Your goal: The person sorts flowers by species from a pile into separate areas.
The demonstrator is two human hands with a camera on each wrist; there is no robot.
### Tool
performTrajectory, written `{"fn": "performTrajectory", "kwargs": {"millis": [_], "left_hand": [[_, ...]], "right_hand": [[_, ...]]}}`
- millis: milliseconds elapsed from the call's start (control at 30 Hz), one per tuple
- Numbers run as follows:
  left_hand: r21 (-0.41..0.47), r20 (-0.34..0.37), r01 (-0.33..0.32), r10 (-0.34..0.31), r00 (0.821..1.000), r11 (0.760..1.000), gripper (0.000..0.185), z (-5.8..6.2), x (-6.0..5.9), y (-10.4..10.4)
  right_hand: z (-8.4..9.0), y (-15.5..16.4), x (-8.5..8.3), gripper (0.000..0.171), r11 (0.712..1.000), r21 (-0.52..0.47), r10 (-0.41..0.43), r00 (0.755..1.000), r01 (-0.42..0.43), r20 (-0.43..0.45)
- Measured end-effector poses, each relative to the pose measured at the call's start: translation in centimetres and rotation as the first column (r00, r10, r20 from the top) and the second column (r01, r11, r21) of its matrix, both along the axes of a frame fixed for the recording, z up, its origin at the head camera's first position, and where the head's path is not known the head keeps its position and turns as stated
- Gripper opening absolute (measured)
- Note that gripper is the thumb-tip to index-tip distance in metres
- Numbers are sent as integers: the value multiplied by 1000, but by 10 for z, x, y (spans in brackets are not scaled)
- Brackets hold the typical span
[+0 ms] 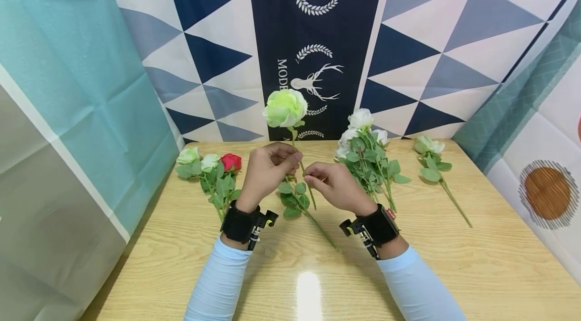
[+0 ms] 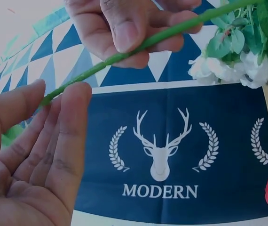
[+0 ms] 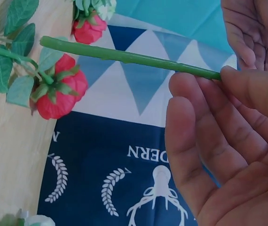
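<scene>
An artificial flower with a pale green bloom (image 1: 286, 108) is held up above the table, bloom on top, its thin green stem (image 3: 124, 57) slanting down. My left hand (image 1: 271, 170) pinches the stem below the bloom between thumb and fingers. Lower down, my right hand (image 1: 337, 185) pinches the same stem with thumb and fingertips. The cut end of the stem sticks out past the right hand. Beneath the hands a leafy flower stem (image 1: 317, 228) lies on the table; its bloom is hidden behind the hands in the head view, and a red rose (image 3: 61, 92) shows in the right wrist view.
On the left of the wooden table (image 1: 272, 280) lie two pale green flowers and a red rose (image 1: 231, 162). A bunch of white flowers (image 1: 360, 120) lies right of centre, and a single whitish flower (image 1: 428, 145) farther right. Patterned cloth (image 1: 317, 34) hangs behind.
</scene>
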State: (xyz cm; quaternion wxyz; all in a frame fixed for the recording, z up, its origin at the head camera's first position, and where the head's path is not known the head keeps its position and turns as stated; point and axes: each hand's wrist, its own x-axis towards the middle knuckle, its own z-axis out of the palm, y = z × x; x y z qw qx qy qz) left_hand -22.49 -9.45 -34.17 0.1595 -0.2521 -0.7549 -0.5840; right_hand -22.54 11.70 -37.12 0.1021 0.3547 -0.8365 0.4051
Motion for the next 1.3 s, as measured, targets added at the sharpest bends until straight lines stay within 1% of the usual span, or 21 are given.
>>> {"fn": "performTrajectory", "kwargs": {"millis": [67,200,333,467,567,633,800,900,1000,1067,1300], "left_hand": [[3,9,2,-2,1000,1000,15,1,0,-2],[4,20,-15,14,1000,1000,16,0,-3,-9],[16,19,-49,49,999,999,17,0,-5,-19],[37,14,-85,85,996,996,17,2,-7,-28],[58,30,-94,92,995,994,18,2,-8,-33],[67,44,-105,102,994,992,19,2,-8,-37],[76,80,-163,157,984,984,22,2,-11,-47],[71,110,-202,193,975,977,22,4,-10,-54],[57,143,-241,231,963,969,21,5,-11,-60],[47,163,-263,252,954,964,22,4,-14,-64],[31,207,-312,299,931,950,27,-16,-29,-87]], "right_hand": [[2,2,1,9,1000,2,-22,1000,22,-9],[7,6,2,11,998,7,-70,997,70,-19],[11,12,1,12,994,6,-111,993,112,-37],[14,20,1,12,988,-15,-156,984,156,-85],[16,27,0,13,981,-28,-193,975,191,-112],[18,32,0,13,977,-43,-211,971,207,-113],[24,47,0,14,965,-74,-258,959,251,-119],[29,58,-1,17,949,-84,-312,941,303,-133],[33,70,-1,18,927,-98,-374,915,363,-148],[34,77,-1,19,911,-113,-410,898,396,-158],[31,100,-7,23,855,-144,-517,839,498,-169]]}}
